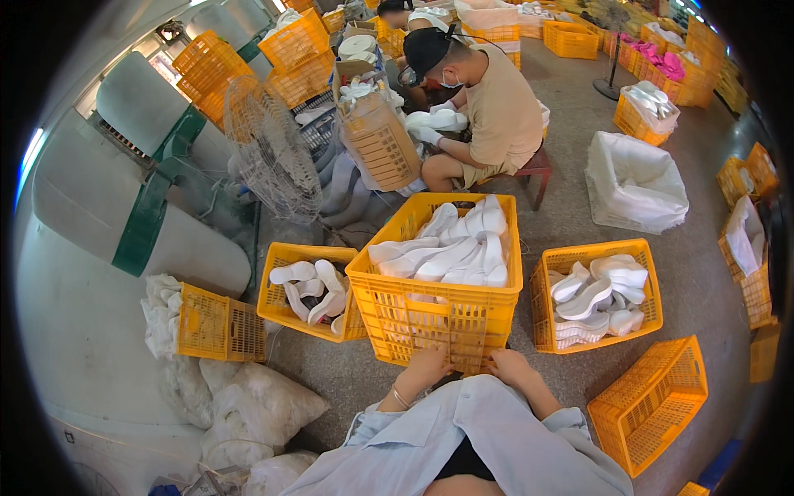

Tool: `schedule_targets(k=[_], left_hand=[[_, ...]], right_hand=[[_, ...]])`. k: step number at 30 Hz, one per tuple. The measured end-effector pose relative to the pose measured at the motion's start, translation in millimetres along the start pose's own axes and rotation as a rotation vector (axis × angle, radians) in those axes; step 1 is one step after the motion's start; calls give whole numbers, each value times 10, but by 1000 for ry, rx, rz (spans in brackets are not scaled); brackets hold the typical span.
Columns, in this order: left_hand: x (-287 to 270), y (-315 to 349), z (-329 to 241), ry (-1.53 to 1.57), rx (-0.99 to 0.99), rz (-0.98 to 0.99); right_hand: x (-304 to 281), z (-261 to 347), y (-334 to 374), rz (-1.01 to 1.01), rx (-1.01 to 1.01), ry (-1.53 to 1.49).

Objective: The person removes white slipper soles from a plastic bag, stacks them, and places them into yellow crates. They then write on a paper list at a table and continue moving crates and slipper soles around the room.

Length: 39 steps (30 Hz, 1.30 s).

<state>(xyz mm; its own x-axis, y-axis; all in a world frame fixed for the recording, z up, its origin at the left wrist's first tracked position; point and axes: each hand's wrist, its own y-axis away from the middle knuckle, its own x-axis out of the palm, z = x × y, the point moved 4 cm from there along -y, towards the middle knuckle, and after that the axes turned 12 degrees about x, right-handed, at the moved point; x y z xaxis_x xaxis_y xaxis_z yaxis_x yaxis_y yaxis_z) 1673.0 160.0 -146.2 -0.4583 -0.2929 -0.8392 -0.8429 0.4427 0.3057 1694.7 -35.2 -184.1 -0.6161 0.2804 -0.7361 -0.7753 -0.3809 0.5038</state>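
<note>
Head view, left hand [427,364], right hand [511,366] gripping latticed plastic crate [434,310], curved white soles [451,258]

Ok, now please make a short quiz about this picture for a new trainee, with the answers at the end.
1. True or false: the left hand and right hand are both at the near side of the middle crate.
2. What lies in the top of that crate? A) green bottles B) white soles C) red cloths
3. Fill in: the seated co-worker wears a ____ cap.

Key: 1 true; 2 B; 3 black.
</note>
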Motion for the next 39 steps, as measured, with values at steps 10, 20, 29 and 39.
schedule_targets(k=[10,20,29,39], left_hand=[[93,-36,28,-24,18,22],[104,21,49,-55,-2,18],[103,62,102,-45,-47,85],[122,44,99,-40,-43,74]], right_hand=[[2,10,61,11,38,24],[98,4,42,19,31,64],[128,59,-5,22,0,89],[156,15,-78,37,-24,84]])
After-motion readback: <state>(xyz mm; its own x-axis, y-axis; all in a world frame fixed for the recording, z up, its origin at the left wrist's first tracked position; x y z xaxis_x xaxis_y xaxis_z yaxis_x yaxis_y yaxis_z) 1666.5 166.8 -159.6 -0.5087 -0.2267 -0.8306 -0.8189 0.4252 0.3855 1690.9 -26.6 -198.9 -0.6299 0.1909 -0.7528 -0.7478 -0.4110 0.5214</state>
